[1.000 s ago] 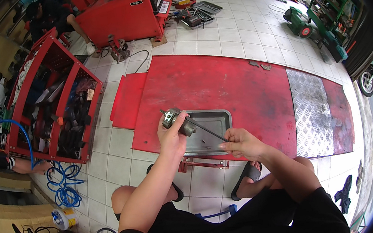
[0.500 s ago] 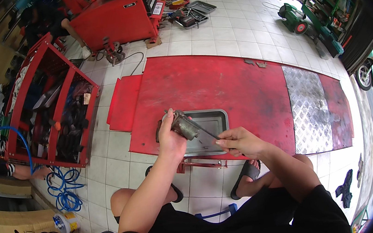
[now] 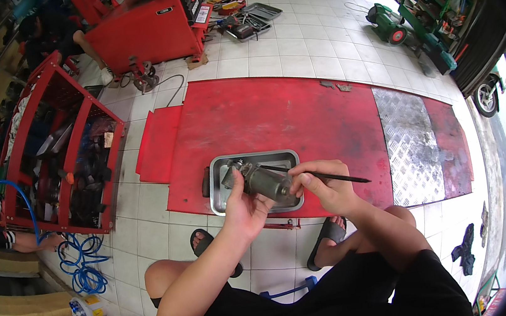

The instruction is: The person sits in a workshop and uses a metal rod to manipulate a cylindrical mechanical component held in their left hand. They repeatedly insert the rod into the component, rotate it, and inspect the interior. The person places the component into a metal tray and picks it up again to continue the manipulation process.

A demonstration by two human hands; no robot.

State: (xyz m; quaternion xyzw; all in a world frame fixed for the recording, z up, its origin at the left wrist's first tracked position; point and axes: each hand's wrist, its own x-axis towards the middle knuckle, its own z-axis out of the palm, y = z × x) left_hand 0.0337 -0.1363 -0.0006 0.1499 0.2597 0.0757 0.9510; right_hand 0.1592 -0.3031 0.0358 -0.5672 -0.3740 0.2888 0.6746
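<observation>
My left hand [image 3: 248, 214] is closed round a grey cylindrical metal part [image 3: 267, 183] that looks like a small motor. The part tilts, its rounded end toward the lower right. Between the fingers of my right hand [image 3: 327, 188] is a thin black rod [image 3: 349, 178], held like a pen. Its rear end sticks out to the right, and its front runs along the upper side of the part; whether the tip touches cannot be made out. Below both hands a silver rectangular metal tray [image 3: 284, 152] lies on the red platform [image 3: 298, 111].
A dark cylindrical piece [image 3: 206, 182] lies against the tray's left side. Red shelving [image 3: 66, 152] full of parts stands left, near a coiled blue hose [image 3: 87, 267]. Farther off are a red lift unit [image 3: 140, 36], an open toolbox [image 3: 249, 26], a green machine [image 3: 385, 23] and a seated person [image 3: 48, 34].
The metal part is lower and turned, more of its cylinder showing. My right hand has closed in on it, and the rod now extends well past that hand to the right.
</observation>
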